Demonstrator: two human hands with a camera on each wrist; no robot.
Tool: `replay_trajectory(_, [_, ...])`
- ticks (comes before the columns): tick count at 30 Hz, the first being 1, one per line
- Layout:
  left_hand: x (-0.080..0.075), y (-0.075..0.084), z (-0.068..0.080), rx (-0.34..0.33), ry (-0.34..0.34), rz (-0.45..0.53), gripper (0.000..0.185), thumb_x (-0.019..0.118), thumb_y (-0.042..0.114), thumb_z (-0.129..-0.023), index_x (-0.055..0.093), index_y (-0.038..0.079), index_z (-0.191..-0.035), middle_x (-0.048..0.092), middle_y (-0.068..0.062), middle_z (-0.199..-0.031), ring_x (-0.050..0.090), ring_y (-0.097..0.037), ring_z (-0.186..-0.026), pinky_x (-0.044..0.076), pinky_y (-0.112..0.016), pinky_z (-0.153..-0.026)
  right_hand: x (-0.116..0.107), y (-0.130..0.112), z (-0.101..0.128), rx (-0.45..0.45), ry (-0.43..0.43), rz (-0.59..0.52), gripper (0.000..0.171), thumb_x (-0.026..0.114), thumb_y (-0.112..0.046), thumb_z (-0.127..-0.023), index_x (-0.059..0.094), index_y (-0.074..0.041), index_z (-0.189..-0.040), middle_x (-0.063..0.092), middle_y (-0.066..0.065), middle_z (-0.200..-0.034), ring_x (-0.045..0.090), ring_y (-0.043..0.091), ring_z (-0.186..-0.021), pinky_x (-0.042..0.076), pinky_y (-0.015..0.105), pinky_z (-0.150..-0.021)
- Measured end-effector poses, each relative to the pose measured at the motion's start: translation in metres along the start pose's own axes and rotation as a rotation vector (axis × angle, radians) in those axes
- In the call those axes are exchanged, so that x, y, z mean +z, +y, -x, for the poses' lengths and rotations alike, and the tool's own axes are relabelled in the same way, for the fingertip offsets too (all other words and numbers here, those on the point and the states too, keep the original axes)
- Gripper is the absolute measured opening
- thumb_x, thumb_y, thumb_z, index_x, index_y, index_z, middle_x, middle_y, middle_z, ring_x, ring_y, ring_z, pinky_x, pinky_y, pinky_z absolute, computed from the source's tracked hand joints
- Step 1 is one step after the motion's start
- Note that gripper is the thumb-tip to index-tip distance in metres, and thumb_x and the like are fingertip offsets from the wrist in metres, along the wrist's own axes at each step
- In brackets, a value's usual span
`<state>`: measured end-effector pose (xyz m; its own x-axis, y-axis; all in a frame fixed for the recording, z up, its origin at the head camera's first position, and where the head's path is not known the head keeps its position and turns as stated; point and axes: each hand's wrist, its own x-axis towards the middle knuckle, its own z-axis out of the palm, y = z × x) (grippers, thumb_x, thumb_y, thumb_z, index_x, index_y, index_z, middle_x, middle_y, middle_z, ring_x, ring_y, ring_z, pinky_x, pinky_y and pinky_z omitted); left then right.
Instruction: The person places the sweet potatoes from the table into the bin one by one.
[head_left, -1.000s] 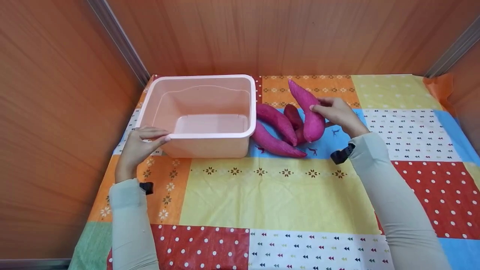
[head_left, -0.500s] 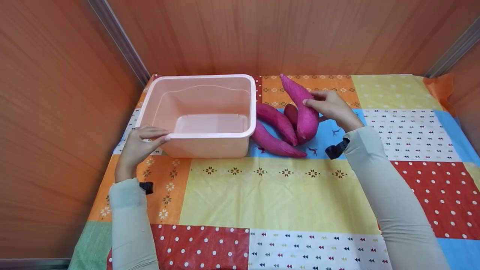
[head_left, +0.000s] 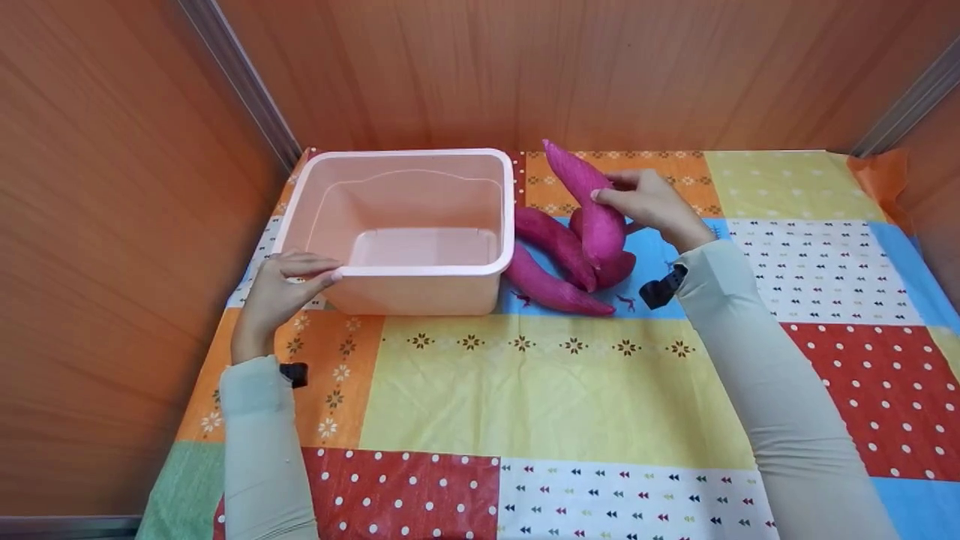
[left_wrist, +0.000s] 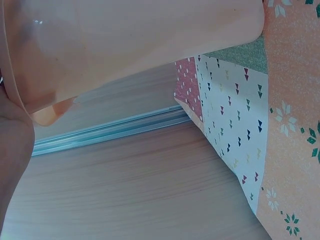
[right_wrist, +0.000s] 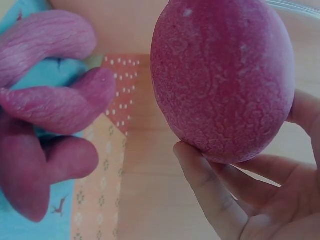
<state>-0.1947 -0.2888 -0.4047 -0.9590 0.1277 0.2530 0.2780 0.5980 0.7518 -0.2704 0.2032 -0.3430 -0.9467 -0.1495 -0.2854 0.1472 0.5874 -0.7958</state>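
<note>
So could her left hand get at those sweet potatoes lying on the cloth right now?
Probably not easily: the left hand grips the pink tub at its near corner, and the tub stands between it and the sweet potatoes.

We see a table covered with a patchwork-patterned plastic cloth (head_left: 555, 382) in yellow, red, orange, blue and white squares. On it stand a pale pink rectangular plastic tub (head_left: 420, 289) and, just beside its right side, three magenta sweet potatoes (head_left: 551, 289) lying together.

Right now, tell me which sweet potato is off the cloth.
The brightest pink sweet potato, held tilted in the right hand. The other three lie on the cloth beside the tub.
</note>
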Motion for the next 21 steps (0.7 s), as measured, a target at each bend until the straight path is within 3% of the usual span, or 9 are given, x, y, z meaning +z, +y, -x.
replay_trajectory(9, [0.001,-0.001,0.000,0.026,0.008,0.008,0.026,0.076,0.021,-0.082,0.076,0.007,-0.104,0.073,-0.012,-0.104,0.055,-0.003,-0.095,0.041,-0.022,-0.087,0.006,-0.015,-0.008,-0.044,0.004,0.003,0.067,0.064,-0.042,-0.090,0.043,-0.012,-0.145,0.055,0.014,-0.131,0.059,0.024,-0.100,0.056,0.026,-0.068])
replay_trajectory(21, [0.003,0.000,-0.002,-0.012,0.003,0.005,0.030,0.076,0.027,-0.083,0.075,0.009,-0.107,0.072,-0.010,-0.107,0.053,-0.005,-0.098,0.042,-0.024,-0.089,0.012,-0.037,-0.016,-0.038,0.004,0.033,0.066,0.065,-0.041,-0.090,0.043,-0.015,-0.146,0.054,0.013,-0.131,0.057,0.026,-0.107,0.056,0.036,-0.082])
